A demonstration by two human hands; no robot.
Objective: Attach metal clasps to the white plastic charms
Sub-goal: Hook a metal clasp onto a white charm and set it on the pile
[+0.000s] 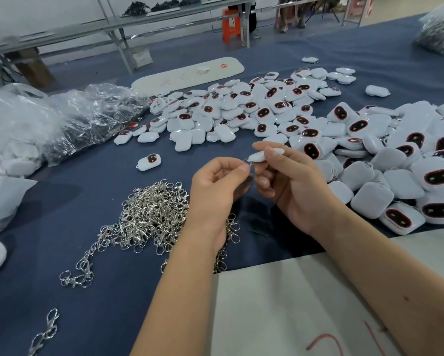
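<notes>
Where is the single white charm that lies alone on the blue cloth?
In the head view, the lone charm lies left of centre on the blue cloth, between the clasp pile and the big charm heap.

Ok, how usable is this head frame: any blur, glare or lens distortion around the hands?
Head view: hands and held charm fairly sharp; thin clasp ring between the fingers hard to make out; wide-angle bending at the edges; soft even light, faint shadows; glare on plastic bags; background soft.
</notes>
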